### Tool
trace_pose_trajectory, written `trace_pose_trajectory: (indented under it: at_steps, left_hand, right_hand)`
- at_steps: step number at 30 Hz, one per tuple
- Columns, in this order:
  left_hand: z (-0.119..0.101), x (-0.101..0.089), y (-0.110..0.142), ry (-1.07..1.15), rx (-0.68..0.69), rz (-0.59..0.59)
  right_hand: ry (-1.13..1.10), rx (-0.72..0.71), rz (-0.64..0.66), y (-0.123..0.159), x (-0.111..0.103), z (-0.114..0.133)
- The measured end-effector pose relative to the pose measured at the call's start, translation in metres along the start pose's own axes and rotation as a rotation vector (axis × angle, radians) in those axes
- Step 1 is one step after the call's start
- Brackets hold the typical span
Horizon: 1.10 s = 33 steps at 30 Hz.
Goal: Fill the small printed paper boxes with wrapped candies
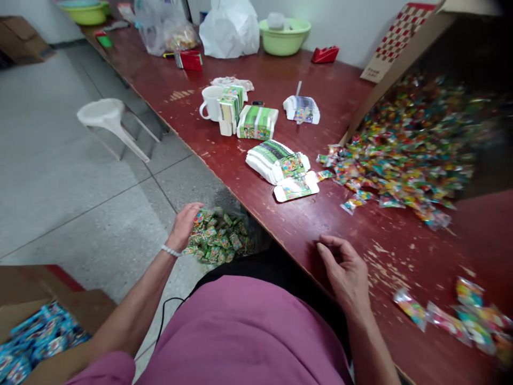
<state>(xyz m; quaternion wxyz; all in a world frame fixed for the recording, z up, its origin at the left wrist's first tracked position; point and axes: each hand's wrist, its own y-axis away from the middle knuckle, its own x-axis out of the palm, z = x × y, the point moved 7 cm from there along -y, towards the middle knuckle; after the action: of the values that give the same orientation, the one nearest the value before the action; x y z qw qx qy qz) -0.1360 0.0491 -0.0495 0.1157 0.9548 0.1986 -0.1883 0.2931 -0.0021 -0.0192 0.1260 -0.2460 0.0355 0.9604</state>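
Observation:
My left hand point(185, 227) reaches out over the floor at the rim of a clear bag full of small green printed boxes point(218, 235). Its fingers look stretched out, and the thumb side is partly hidden. My right hand point(348, 270) rests at the edge of the red table point(296, 230), fingers loosely curled and thumb apart from them, with nothing visible in between. Beyond it lie a flat, unfolded green-and-white carton point(297, 187) and a fanned stack of such cartons point(266, 160). A large heap of wrapped candies point(401, 155) spills onto the table at the right.
Banded carton bundles point(257, 123) stand beside a white mug point(210, 103). Loose candies point(411, 309) lie at the near right. Farther back are a green basin point(284, 38) and a red tape dispenser point(325, 54). A white stool point(102, 113) and a box of blue packets point(40, 339) are on the left.

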Motion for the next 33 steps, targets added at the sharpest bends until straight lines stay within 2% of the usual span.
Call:
trace_pose_trajectory:
  at_steps: [3,5,7,10,13,14,16,19,22,25,28,33]
  left_hand:
    - [0.013,-0.01,-0.006,-0.111,-0.011,0.0]
    - [0.011,-0.016,-0.006,-0.157,-0.002,-0.009]
    - [-0.004,-0.02,-0.005,-0.17,0.044,-0.029]
    - [-0.044,-0.016,-0.002,-0.16,0.17,-0.086]
    - [-0.091,0.013,0.005,-0.144,0.293,-0.07]
    - [-0.106,0.028,0.008,-0.139,0.346,-0.035]
    - [-0.14,0.063,0.019,-0.188,0.554,0.066]
    - [-0.173,0.114,0.038,-0.386,0.788,0.173]
    - [-0.185,0.156,0.05,-0.636,0.885,0.242]
    - [-0.187,0.182,0.052,-0.849,0.892,0.259]
    - [-0.184,0.197,0.046,-0.966,0.834,0.259]
    - [-0.179,0.21,0.035,-1.0,0.766,0.302]
  right_hand:
    - [-0.005,0.008,-0.005,0.001,-0.002,-0.002]
    - [0.004,-0.006,-0.006,0.001,-0.003,-0.003]
    - [0.028,-0.027,-0.008,0.001,-0.004,-0.004]
    - [0.087,-0.048,-0.015,-0.001,-0.004,-0.006]
    - [0.13,-0.058,-0.028,-0.002,-0.002,-0.007]
    - [0.134,-0.06,-0.032,-0.002,-0.002,-0.007]
    - [0.127,-0.081,-0.03,-0.001,-0.001,-0.004]
    - [0.108,-0.141,-0.019,0.001,0.002,0.004]
    - [0.124,-0.194,-0.038,0.001,0.003,0.011]
    - [0.147,-0.221,-0.054,0.001,0.003,0.015]
    - [0.14,-0.243,-0.038,0.002,0.004,0.016]
    - [0.121,-0.266,-0.031,0.002,0.005,0.016]
